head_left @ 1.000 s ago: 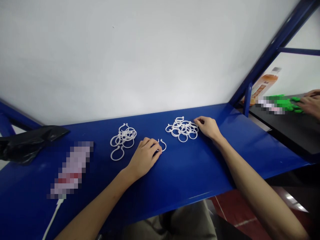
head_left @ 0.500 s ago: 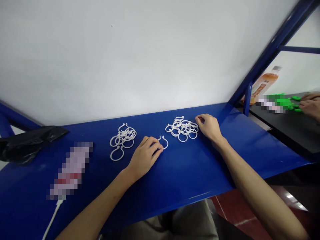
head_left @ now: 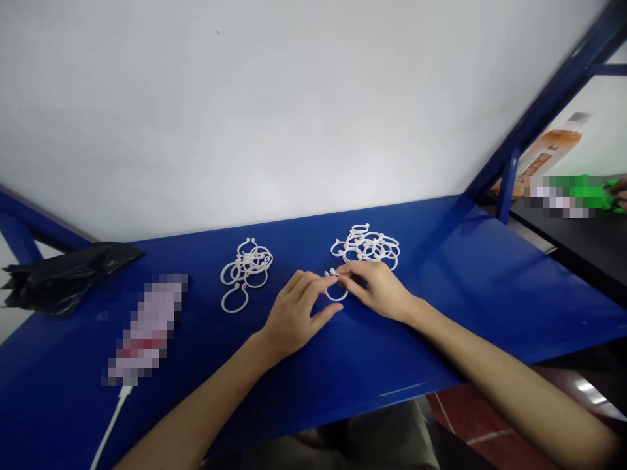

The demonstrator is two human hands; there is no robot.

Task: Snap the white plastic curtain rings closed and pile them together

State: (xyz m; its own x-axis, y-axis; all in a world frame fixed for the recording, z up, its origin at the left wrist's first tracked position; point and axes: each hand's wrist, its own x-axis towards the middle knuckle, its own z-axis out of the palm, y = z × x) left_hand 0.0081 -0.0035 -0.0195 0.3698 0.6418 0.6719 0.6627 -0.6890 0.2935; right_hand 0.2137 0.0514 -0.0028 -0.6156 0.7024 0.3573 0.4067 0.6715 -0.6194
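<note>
A single white open plastic ring (head_left: 337, 298) with small knobs at its gap stands between my two hands over the blue table. My right hand (head_left: 379, 287) pinches it near the knobs, thumb and forefinger together. My left hand (head_left: 298, 307) is on the other side; its forefinger reaches the ring's top, while its thumb is spread apart below. Behind my right hand lies a loose pile of similar white rings (head_left: 373, 245). Another tangled heap of white rings (head_left: 252, 261) lies left of my left hand, with one ring (head_left: 234, 300) at its near edge.
On the left of the blue table (head_left: 313, 385) lie a blurred-out flat item (head_left: 151, 320) with a white cable (head_left: 110, 424) and a black plastic bag (head_left: 73, 274). A white wall rises behind. At the right, a bottle (head_left: 548, 156) and green pieces (head_left: 588, 189) sit near another person's hand (head_left: 621, 194).
My right hand has come left from beside the right pile to the single ring and pinches it. My left hand's thumb and forefinger have parted. The view has shifted slightly.
</note>
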